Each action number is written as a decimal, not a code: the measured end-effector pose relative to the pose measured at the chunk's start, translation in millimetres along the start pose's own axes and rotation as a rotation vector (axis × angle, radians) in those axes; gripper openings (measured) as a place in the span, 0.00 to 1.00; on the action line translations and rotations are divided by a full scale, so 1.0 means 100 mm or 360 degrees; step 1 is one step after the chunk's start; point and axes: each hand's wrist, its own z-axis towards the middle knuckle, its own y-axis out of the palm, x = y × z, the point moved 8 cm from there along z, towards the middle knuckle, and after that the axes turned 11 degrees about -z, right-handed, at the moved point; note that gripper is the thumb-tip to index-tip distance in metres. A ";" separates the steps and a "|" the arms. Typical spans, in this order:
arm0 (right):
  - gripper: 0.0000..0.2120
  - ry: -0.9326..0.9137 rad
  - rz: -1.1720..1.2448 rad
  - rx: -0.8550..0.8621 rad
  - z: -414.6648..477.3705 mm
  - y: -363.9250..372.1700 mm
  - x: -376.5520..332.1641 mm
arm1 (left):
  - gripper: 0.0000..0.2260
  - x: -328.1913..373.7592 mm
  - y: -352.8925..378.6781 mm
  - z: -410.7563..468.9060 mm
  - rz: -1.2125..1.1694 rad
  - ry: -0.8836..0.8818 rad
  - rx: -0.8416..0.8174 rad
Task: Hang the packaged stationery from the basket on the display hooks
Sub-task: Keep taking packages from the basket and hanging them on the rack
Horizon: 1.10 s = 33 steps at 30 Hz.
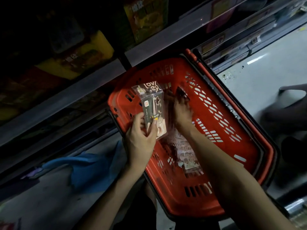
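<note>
My basket (216,100) is red-orange with a black rim, its walls patterned in rows of slanted slots. The pack (152,105) I hold is clear over a dark card with white lettering, a cream shape and a yellow tag. The packets (184,151) in the basket are pale. The cloth (93,170) is blue, the floor (274,52) pale grey, the boxes (93,52) yellow.

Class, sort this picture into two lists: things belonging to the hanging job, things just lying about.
Job: clear plastic stationery packet, held by left hand; right hand reaching into red slotted plastic basket; pale packets inside it.
Lying about: blue crumpled material left of it; yellow boxes on grey shelf.
</note>
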 end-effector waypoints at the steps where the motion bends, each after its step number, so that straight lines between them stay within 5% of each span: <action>1: 0.31 0.0016 -0.0028 0.0020 0.02 0.03 0.01 | 0.13 -0.01 0.01 -0.01 -0.0025 0.0000 -0.0005; 11: 0.16 0.0335 0.0211 0.0371 -0.53 -0.60 0.28 | 0.14 0.05 -0.04 0.00 -0.0038 -0.0013 0.0029; 15: 0.07 0.0518 0.0919 0.0448 -1.17 -0.87 0.55 | 0.14 0.09 -0.04 -0.01 -0.0045 -0.0121 -0.0036; 18: 0.07 0.0568 0.1559 0.0498 -1.55 -1.05 0.64 | 0.27 0.08 -0.01 -0.02 -0.0197 -0.0402 -0.0191; 22: 0.08 0.0539 0.1810 0.0711 -1.98 -1.50 0.61 | 0.16 0.19 0.01 0.04 -0.0678 -0.0619 -0.0294; 25: 0.12 0.0425 0.1694 0.1000 -2.23 -1.82 0.52 | 0.22 0.33 0.10 0.00 -0.1006 -0.0797 -0.0412; 28: 0.17 0.0149 0.1230 0.1259 -2.42 -2.08 0.38 | 0.18 0.64 0.18 -0.11 -0.1498 -0.1096 -0.0489; 33: 0.08 -0.0154 0.0971 0.1332 -2.65 -2.32 0.37 | 0.24 1.10 0.01 -0.18 -0.1982 -0.1364 -0.0637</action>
